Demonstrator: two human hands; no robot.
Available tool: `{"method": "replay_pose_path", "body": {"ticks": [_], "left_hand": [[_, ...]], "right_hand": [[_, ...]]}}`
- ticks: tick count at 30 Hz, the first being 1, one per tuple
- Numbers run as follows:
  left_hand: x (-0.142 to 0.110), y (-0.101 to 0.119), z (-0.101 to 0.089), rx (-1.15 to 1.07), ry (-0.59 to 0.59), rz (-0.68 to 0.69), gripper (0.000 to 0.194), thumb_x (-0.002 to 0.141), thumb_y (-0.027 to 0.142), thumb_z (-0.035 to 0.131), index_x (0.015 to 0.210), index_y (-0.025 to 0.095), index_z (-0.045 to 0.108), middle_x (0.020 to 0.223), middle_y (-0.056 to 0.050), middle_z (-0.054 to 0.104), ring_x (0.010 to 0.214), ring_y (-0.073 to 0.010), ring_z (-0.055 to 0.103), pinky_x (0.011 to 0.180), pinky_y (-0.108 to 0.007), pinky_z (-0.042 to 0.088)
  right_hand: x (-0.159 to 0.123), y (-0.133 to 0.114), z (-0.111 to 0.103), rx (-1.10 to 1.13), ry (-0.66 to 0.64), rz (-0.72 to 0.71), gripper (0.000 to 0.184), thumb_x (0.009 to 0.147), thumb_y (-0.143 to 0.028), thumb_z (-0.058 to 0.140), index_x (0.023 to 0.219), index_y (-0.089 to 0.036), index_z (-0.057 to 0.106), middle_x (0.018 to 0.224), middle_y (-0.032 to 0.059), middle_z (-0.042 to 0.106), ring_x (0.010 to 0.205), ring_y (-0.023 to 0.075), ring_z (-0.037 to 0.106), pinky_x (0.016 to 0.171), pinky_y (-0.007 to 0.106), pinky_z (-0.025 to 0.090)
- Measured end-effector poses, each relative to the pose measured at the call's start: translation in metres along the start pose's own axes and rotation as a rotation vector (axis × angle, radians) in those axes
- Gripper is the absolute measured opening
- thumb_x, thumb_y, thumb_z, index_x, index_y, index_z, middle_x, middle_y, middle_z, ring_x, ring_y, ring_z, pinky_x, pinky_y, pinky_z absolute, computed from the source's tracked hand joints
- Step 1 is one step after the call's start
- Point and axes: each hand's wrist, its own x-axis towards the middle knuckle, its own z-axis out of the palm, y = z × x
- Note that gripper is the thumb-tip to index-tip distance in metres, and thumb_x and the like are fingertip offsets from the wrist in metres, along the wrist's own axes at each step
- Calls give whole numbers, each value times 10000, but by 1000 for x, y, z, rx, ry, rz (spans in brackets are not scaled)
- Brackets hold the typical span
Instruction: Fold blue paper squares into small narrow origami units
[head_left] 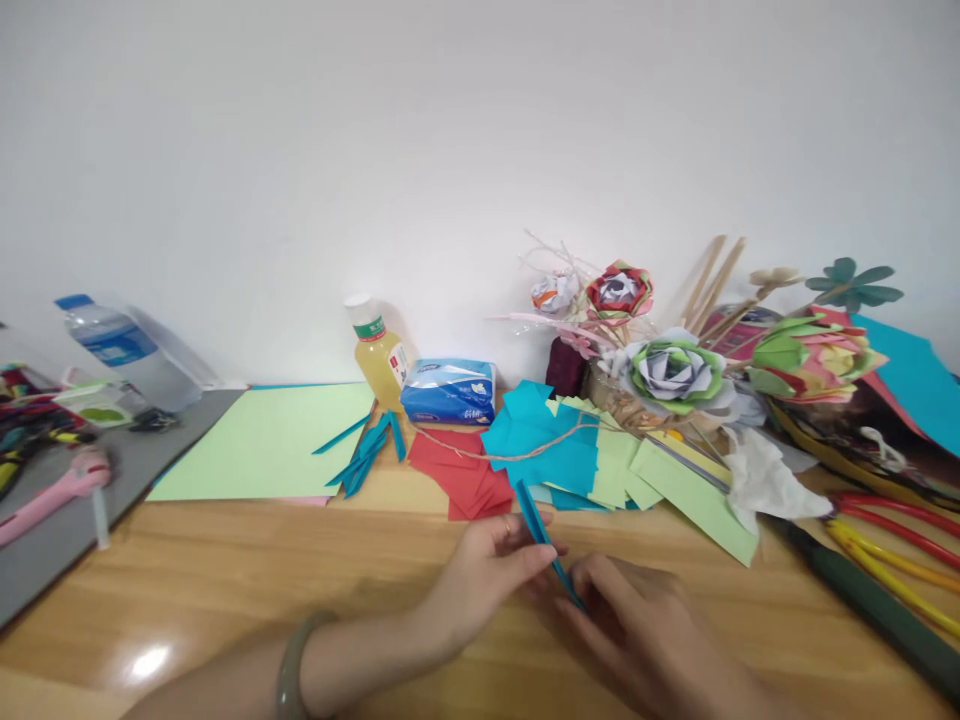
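Note:
A narrow folded strip of blue paper (pixel 531 513) slants between my two hands above the wooden table. My left hand (pixel 487 570) pinches it near its middle, thumb on top. My right hand (pixel 637 605) grips its lower end, and the curled fingers partly hide that end. Similar folded blue strips (pixel 364 455) lie in a small pile to the left. Just beyond my hands are loose red paper pieces (pixel 465 475), blue paper squares (pixel 540 440) and light green paper pieces (pixel 694 500). A thin twine (pixel 517 457) lies across them.
At the back stand a juice bottle (pixel 379 355) and a blue tissue pack (pixel 448 392). Folded paper flowers (pixel 675 372) fill the right side, near red-handled and yellow-handled tools (pixel 892 530). On the left are light green sheets (pixel 262 440), a water bottle (pixel 124 350) and a pink glue gun (pixel 64 490).

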Motion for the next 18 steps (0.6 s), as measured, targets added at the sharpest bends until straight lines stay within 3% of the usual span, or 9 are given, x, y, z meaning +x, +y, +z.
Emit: {"method": "replay_pose_path", "body": {"ticks": [4,6,10,15,18], "left_hand": [[1,2,-1,35,-37,21,564,642,542,704,1019,127,641,877,-57,662,784,-185,592,694,-278,444],[2,4,-3,65,-66,34,500,661,532,696,955,129,665,852,-45,659,787,-184,586,710,-279,438],[3,8,-6,113,-141,45,430,680,523,685,840,124,692,785,-27,651,788,-190,580,754,-295,430],[4,8,-5,139,-284,24,397,669,462,705,905,142,701,842,-27,667,828,-200,590,821,-320,425],[5,6,-8,200,-275,32,315,720,407,647,890,146,696,828,-19,662,786,-182,588,790,-309,433]], "right_hand": [[4,1,-8,-110,16,-164,192,923,-378,411,869,-202,467,697,12,621,568,142,585,482,233,420],[7,3,-13,-192,85,-244,179,937,-307,381,966,-182,506,787,41,644,668,162,607,553,254,458],[10,8,-17,-282,147,-372,234,937,-139,327,1043,-154,534,777,36,632,666,148,571,552,242,452],[9,14,-18,-330,124,-431,274,952,-123,297,1079,-134,539,841,54,632,747,161,570,610,268,478],[9,18,-22,-333,101,-455,294,957,-117,285,1107,-111,538,892,73,638,832,167,572,680,283,486]]}}
